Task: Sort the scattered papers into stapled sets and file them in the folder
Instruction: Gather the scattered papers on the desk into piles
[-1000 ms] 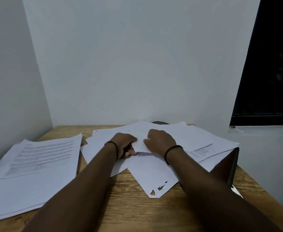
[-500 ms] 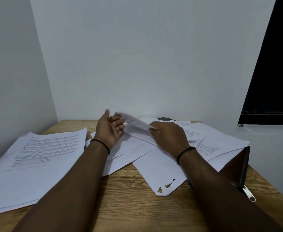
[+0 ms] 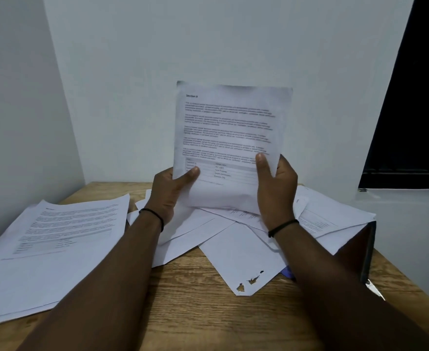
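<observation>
Both hands hold printed sheet (image 3: 230,138) upright above scattered papers (image 3: 223,239) on table (image 3: 195,312); left hand (image 3: 169,193) grip and right hand (image 3: 275,191) grip pinch its lower edges.

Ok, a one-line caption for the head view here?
Both hands, left hand and right hand, hold a printed sheet upright above scattered papers on a wooden desk.
</observation>
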